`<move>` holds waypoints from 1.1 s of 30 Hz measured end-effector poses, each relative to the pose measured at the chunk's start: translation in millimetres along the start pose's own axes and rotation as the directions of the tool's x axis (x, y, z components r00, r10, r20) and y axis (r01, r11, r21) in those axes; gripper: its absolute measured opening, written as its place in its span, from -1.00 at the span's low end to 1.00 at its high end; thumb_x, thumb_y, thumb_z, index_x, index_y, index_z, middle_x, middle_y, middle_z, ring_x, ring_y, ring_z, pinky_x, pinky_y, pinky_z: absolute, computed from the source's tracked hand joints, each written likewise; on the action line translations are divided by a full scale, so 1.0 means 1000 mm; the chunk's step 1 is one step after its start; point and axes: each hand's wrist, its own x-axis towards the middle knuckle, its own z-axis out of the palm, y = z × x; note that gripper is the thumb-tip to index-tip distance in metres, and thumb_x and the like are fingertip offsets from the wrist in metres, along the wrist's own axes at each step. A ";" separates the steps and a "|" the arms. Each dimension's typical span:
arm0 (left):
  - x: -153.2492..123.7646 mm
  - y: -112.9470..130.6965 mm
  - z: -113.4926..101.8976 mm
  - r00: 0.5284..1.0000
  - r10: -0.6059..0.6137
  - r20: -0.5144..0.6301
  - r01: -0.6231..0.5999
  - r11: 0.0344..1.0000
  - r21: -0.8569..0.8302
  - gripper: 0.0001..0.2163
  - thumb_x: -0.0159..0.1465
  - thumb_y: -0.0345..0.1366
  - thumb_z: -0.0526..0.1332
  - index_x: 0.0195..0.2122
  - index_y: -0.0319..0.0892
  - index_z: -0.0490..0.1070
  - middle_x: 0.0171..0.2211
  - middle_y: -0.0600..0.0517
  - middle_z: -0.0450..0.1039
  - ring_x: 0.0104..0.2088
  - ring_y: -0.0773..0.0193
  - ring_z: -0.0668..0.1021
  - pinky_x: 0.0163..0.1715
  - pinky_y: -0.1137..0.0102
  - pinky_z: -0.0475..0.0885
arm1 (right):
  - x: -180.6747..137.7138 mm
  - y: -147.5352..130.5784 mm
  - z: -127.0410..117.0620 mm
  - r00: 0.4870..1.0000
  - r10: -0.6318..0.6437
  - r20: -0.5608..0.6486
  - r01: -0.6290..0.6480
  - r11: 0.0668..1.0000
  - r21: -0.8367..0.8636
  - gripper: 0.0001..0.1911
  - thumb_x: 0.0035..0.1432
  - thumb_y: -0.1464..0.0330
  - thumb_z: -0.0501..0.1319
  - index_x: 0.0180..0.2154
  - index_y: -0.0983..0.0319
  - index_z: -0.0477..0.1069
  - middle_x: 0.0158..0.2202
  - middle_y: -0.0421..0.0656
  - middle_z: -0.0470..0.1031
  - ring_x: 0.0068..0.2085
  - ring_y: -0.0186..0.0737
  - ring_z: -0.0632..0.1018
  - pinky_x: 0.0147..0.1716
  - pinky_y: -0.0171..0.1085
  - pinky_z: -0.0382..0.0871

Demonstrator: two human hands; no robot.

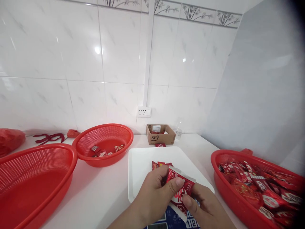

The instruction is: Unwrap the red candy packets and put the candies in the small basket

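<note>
Both my hands meet low in the middle over the near edge of a white tray [143, 165]. My left hand [154, 197] and my right hand [205, 206] are both closed on a red patterned packet [177, 184] with a white sealed edge, thumbs pressed on its face. A few more small red packets [160, 164] lie on the tray just beyond my fingers. Under my hands a dark blue printed surface [176, 219] shows partly.
A red mesh basket [252, 187] full of red packets stands at the right. A smaller red basket [103, 143] with a few packets sits back left, a large red basket [33, 181] at near left. A cardboard box [160, 134] is by the wall.
</note>
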 end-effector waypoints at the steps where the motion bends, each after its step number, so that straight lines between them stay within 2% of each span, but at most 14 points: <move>1: 0.000 -0.002 0.000 1.000 -0.001 0.012 0.001 1.000 0.005 -0.56 0.17 0.11 0.24 -0.37 -0.26 0.36 -0.43 0.04 0.33 -0.39 0.29 0.35 -0.34 0.37 0.27 | 0.000 -0.002 0.001 1.000 -0.004 -0.010 0.004 1.000 0.020 -0.50 0.20 -0.07 0.11 -0.24 0.20 0.56 -0.38 -0.14 0.58 -0.38 -0.11 0.53 -0.38 -0.28 0.45; 5: 0.001 -0.008 -0.003 0.998 0.040 0.053 -0.043 0.997 0.060 -0.53 0.22 0.15 0.17 -0.37 -0.25 0.37 -0.44 0.05 0.27 -0.39 0.29 0.33 -0.31 0.36 0.28 | 0.001 -0.011 0.003 0.998 0.020 -0.062 -0.019 1.000 0.016 -0.57 0.22 0.00 0.14 -0.26 0.17 0.61 -0.37 -0.14 0.60 -0.36 -0.11 0.56 -0.35 -0.28 0.48; 8: 0.001 -0.009 -0.004 0.988 0.017 0.155 -0.028 0.997 0.066 -0.47 0.19 0.19 0.17 -0.34 -0.29 0.42 -0.44 0.04 0.29 -0.41 0.31 0.32 -0.34 0.37 0.29 | 0.000 -0.014 0.002 0.993 0.042 -0.114 -0.038 0.999 0.036 -0.58 0.17 -0.01 0.20 -0.33 0.18 0.62 -0.43 -0.15 0.60 -0.36 -0.09 0.58 -0.34 -0.29 0.49; 12: -0.001 -0.007 -0.004 0.973 -0.037 0.227 0.030 0.999 0.031 -0.42 0.13 0.23 0.20 -0.29 -0.32 0.48 -0.49 0.08 0.25 -0.47 0.34 0.30 -0.35 0.37 0.31 | -0.002 -0.014 0.001 0.984 0.066 -0.164 -0.059 0.997 0.050 -0.51 0.11 -0.08 0.22 -0.40 0.21 0.61 -0.49 -0.15 0.58 -0.44 -0.12 0.57 -0.38 -0.29 0.52; 18: -0.002 -0.007 -0.003 0.952 -0.045 0.301 0.079 0.992 -0.103 -0.49 0.12 0.13 0.30 -0.19 -0.29 0.51 -0.43 0.04 0.33 -0.41 0.32 0.35 -0.31 0.39 0.29 | -0.004 -0.016 -0.002 0.981 0.051 -0.188 -0.050 0.999 0.014 -0.43 0.08 -0.15 0.19 -0.50 0.21 0.58 -0.57 -0.16 0.53 -0.46 -0.10 0.56 -0.43 -0.29 0.51; 22: -0.001 -0.010 -0.002 0.962 -0.079 0.260 0.117 0.984 -0.135 -0.49 0.06 0.13 0.35 -0.26 -0.29 0.50 -0.47 0.07 0.30 -0.46 0.37 0.32 -0.37 0.42 0.26 | -0.004 -0.015 0.000 0.983 0.100 -0.157 -0.092 0.994 0.056 -0.44 0.10 -0.13 0.18 -0.47 0.22 0.59 -0.56 -0.14 0.52 -0.44 -0.07 0.55 -0.44 -0.25 0.50; 26: -0.001 -0.012 -0.002 0.981 -0.097 0.167 0.115 0.988 -0.100 -0.50 0.06 0.12 0.34 -0.29 -0.29 0.48 -0.50 0.09 0.28 -0.50 0.39 0.29 -0.49 0.48 0.18 | -0.003 -0.010 0.002 0.981 0.146 -0.132 -0.121 0.977 0.177 -0.37 0.13 -0.18 0.10 -0.29 0.22 0.60 -0.43 -0.07 0.58 -0.36 -0.03 0.56 -0.36 -0.19 0.50; 30: 0.000 -0.009 -0.003 0.994 0.021 0.103 -0.009 0.993 -0.118 -0.63 0.18 0.01 0.30 -0.33 -0.27 0.47 -0.46 0.07 0.31 -0.44 0.36 0.31 -0.38 0.44 0.24 | 0.000 -0.005 0.003 0.998 0.041 -0.048 -0.028 0.968 0.250 -0.46 0.20 -0.09 0.12 -0.14 0.20 0.55 -0.28 -0.04 0.59 -0.23 -0.01 0.56 -0.23 -0.17 0.48; 33: -0.002 -0.005 -0.002 0.998 0.053 0.035 -0.050 0.994 -0.095 -0.66 0.20 -0.03 0.30 -0.37 -0.27 0.46 -0.43 0.05 0.34 -0.39 0.31 0.33 -0.33 0.41 0.26 | 0.000 -0.002 0.003 1.000 -0.021 -0.009 0.022 0.977 0.214 -0.55 0.21 -0.02 0.16 -0.14 0.20 0.52 -0.28 -0.07 0.57 -0.27 -0.06 0.54 -0.25 -0.19 0.46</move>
